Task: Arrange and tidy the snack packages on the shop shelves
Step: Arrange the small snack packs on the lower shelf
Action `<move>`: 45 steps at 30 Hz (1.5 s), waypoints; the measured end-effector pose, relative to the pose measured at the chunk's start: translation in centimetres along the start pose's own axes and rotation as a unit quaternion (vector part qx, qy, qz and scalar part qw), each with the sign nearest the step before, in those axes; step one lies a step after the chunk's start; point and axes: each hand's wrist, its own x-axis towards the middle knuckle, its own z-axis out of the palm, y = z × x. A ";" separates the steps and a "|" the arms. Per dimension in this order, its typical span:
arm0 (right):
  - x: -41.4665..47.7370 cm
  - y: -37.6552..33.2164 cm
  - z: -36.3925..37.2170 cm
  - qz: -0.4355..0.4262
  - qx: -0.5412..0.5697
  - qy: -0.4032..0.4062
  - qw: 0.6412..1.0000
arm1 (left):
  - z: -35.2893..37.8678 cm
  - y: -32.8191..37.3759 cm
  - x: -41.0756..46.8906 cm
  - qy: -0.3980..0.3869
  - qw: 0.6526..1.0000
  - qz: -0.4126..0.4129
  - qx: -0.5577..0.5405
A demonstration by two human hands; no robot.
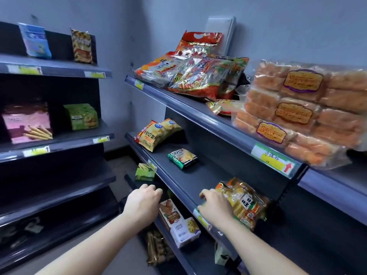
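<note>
On the right unit's middle shelf [198, 175] lie a yellow chip bag [156, 133], a small green packet [182, 157] and a yellow-orange cracker pack [246, 203]. My right hand [214, 207] rests on the cracker pack's left end, fingers curled over it at the shelf's front edge. My left hand [142, 201] hovers loosely curled in front of the shelf edge, holding nothing. Below it sit an orange-and-white box [170, 213] and a white box [185, 231].
The top shelf holds a heap of red snack bags [194, 70] and stacked bread packs [297, 114] overhanging the edge. A green box [145, 172] sits on a lower shelf. The left unit carries a pink box [26, 124], a green pack [82, 117] and two upright bags.
</note>
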 end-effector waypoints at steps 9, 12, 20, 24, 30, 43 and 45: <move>16.1 -1.8 3.4 0.015 0.044 -0.024 0.999 | 4.1 -5.5 12.4 0.025 0.999 -0.020 -0.033; 19.9 -2.3 4.8 0.034 0.046 -0.034 0.998 | 5.1 -7.0 15.6 0.023 0.998 -0.019 -0.057; 27.4 -3.3 9.8 0.109 0.047 -0.058 0.991 | 10.4 -10.6 23.9 -0.013 0.995 0.009 -0.100; 30.3 -3.5 11.4 0.152 0.046 -0.052 0.986 | 12.7 -12.4 27.9 -0.060 0.992 0.042 -0.105; 33.4 -4.2 12.6 0.212 -0.027 -0.057 0.975 | 14.4 -14.2 32.7 -0.074 0.984 0.102 -0.125; 33.1 -6.2 11.5 0.314 0.224 0.092 0.918 | 13.4 -10.8 38.2 -0.187 0.924 0.038 -0.332; 32.2 -6.8 11.2 0.291 0.235 0.105 0.921 | 12.4 -9.8 38.3 -0.242 0.819 -0.054 -0.518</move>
